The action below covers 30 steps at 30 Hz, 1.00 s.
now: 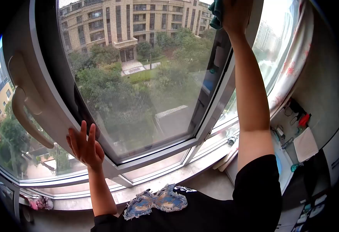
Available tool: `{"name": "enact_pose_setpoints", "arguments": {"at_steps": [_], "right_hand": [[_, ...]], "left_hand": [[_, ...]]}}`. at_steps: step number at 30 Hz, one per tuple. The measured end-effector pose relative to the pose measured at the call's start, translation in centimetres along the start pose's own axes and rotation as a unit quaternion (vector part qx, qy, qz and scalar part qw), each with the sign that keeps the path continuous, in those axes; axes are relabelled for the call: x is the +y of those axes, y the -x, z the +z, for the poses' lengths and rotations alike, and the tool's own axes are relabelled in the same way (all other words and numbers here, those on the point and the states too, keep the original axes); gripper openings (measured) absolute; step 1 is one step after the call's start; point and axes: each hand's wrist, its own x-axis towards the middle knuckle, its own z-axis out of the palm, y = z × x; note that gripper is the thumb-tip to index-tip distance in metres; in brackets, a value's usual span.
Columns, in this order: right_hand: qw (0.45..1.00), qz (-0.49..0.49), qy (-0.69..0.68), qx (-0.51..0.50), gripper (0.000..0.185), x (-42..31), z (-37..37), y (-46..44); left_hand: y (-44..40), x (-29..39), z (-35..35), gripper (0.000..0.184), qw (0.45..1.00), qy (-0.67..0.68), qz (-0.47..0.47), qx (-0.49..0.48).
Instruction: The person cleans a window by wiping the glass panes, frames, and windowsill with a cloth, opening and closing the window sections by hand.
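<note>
At the top of the view, my right hand (237, 16) is raised to the upper right of a window sash (212, 123), with its fingers partly cut off by the frame's edge. A dark teal cloth (216, 14) is bunched in that hand against the sash. My left hand (86, 147) rests at the sash's lower left edge, fingers extended and apart, holding nothing. Left of it is a pale curved window handle (28, 120). The glass pane (138, 89) between my hands shows a mesh pattern and a faint reflection of the room.
A window sill (169, 176) runs below the sash. To the right hangs a pale flowered curtain (289, 69). Beyond it are a white cloth (305, 145), a red item (304, 120) and other small things on a surface. A pink item (41, 203) lies at lower left.
</note>
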Motion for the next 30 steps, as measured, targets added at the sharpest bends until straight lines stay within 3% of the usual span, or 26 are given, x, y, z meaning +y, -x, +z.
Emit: {"name": "enact_pose_setpoints", "arguments": {"at_steps": [7, 11, 13, 18, 22, 27, 30], "right_hand": [[0.994, 0.049, 0.041, -0.088, 0.070, -6.1, -5.6, 14.4], [0.998, 0.044, -0.020, -0.046, 0.075, -9.9, -8.0, 22.1], [0.990, 0.106, -0.035, -0.089, 0.059, -11.5, -10.6, 27.0], [0.966, 0.193, -0.030, -0.170, 0.063, -15.8, -16.1, 38.4], [0.929, 0.249, -0.041, -0.271, 0.053, -18.4, -21.1, 45.4], [0.830, 0.323, -0.016, -0.454, 0.070, -21.7, -27.5, 49.2], [0.824, 0.342, 0.021, -0.451, 0.064, -23.2, -27.5, 48.7]], "left_hand": [[-0.8, 0.0, 0.0, 0.048, 0.999, 0.000, 0.008, 0.032], [-1.2, 0.0, 0.0, 0.046, 0.999, -0.006, -0.003, 0.038], [-1.3, 0.1, 0.0, 0.045, 0.999, -0.004, -0.007, 0.032], [-2.0, 0.0, -0.3, 0.047, 0.998, -0.039, 0.028, 0.051], [-1.9, 0.0, -0.4, 0.045, 0.998, -0.048, 0.028, 0.039], [-1.8, -0.1, 0.0, 0.045, 0.998, -0.033, 0.026, 0.037], [-1.7, 0.0, 0.0, 0.043, 0.998, -0.035, 0.020, 0.039]]}}
